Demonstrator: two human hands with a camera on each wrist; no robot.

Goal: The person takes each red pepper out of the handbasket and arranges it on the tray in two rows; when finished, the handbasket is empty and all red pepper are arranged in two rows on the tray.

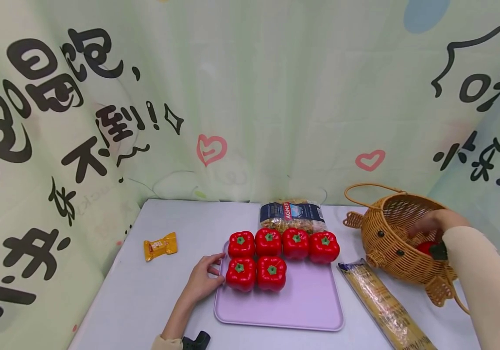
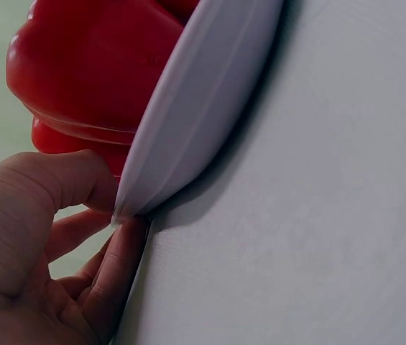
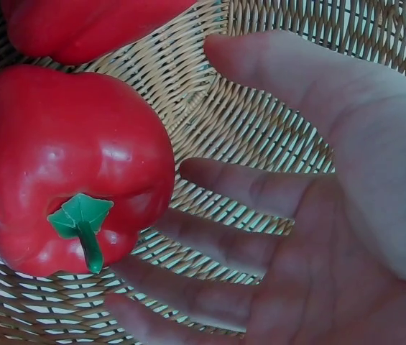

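Note:
On the lilac tray (image 1: 306,301) sit several red bell peppers (image 1: 271,273), in a back row and a shorter front row. My left hand (image 1: 203,279) pinches the tray's left rim; in the left wrist view the thumb is on the upper side and a finger lies below. My right hand (image 1: 435,223) reaches inside a wicker basket (image 1: 376,228). Its fingers are spread in the right wrist view, with the fingertips right at a red bell pepper (image 3: 80,158) that has a green stem. Another pepper (image 3: 88,25) lies beside that one in the basket.
Behind the tray lies a bag of pasta (image 1: 293,214) with a dark label. A long pack of spaghetti (image 1: 385,304) lies between tray and basket. Far left is a small orange-yellow packet (image 1: 160,246). A printed curtain (image 1: 250,97) hangs behind the table.

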